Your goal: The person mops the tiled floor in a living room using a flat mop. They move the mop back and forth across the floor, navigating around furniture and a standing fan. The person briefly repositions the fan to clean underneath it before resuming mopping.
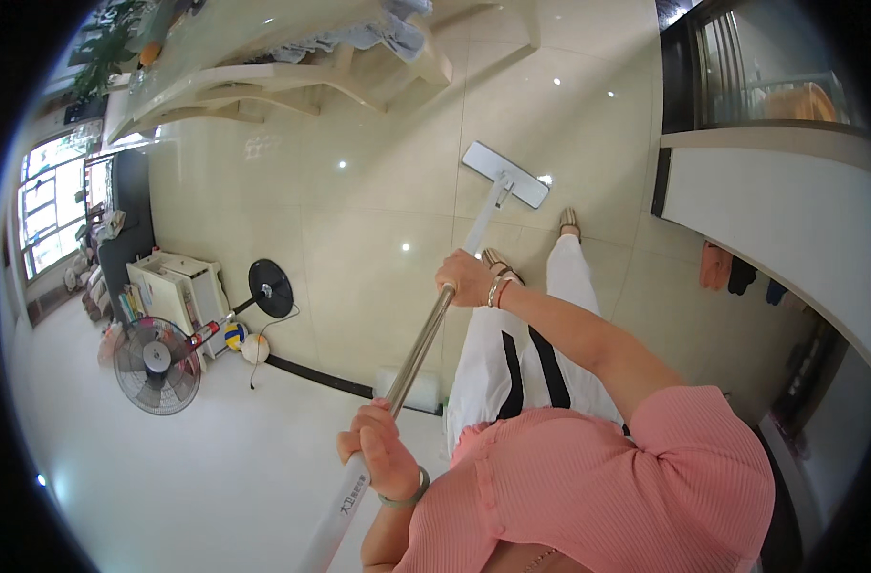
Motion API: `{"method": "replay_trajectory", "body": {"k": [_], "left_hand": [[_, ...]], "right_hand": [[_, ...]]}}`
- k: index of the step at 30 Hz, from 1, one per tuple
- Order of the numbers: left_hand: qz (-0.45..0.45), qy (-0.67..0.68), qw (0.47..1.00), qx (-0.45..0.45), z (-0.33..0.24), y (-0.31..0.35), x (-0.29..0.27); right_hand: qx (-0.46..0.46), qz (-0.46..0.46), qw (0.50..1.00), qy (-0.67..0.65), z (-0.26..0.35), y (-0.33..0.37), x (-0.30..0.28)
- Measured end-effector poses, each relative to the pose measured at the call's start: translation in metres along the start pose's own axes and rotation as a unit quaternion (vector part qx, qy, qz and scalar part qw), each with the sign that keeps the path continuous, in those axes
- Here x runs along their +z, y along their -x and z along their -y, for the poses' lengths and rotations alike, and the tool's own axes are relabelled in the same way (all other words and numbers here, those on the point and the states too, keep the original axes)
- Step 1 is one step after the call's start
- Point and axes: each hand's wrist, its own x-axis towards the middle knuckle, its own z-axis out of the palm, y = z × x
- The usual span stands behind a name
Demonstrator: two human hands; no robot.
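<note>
A flat mop with a long silver and white handle point(424, 339) slants from the lower left up to the middle. Its white rectangular head point(505, 175) lies flat on the shiny tiles just ahead of my feet. My left hand point(383, 444), with a bangle at the wrist, is wrapped round the upper part of the handle where the metal meets the white grip. Farther down the pole, my right hand point(464, 277) is closed round it too, with bracelets on that wrist.
A standing fan point(157, 358) on a round black base point(270, 288) is at the left, beside a small cabinet point(179, 286) and two balls point(255, 349). Pale wooden furniture point(292, 81) stands ahead on the left. A white cabinet point(769, 186) with shoes below is at the right.
</note>
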Motion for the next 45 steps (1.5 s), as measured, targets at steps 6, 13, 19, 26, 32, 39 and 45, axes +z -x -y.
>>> {"method": "replay_trajectory", "body": {"k": [6, 13, 19, 26, 32, 39, 45], "left_hand": [[0.184, -0.006, 0.973, 0.142, -0.003, -0.015, 0.007], [0.227, 0.061, 0.960, 0.155, 0.007, -0.020, 0.107], [0.260, 0.123, 0.943, 0.168, 0.062, -0.024, 0.225], [0.316, 0.147, 0.924, 0.160, 0.082, -0.016, 0.311], [0.425, 0.114, 0.886, 0.147, 0.055, -0.020, 0.289], [0.478, 0.127, 0.862, 0.109, 0.051, -0.014, 0.208], [0.504, 0.125, 0.849, 0.095, 0.062, -0.061, 0.096]], "right_hand": [[-0.013, 0.011, 1.000, 0.009, 0.004, 0.014, -0.031], [0.006, -0.001, 0.997, 0.075, -0.051, 0.056, -0.135], [0.085, -0.091, 0.982, 0.141, -0.134, 0.108, -0.239], [0.132, -0.305, 0.937, 0.109, -0.196, 0.166, -0.263], [0.191, -0.393, 0.897, 0.064, -0.166, 0.173, -0.225], [0.229, -0.413, 0.872, 0.126, -0.106, 0.182, -0.148], [0.223, -0.468, 0.849, 0.105, -0.056, 0.118, -0.053]]}}
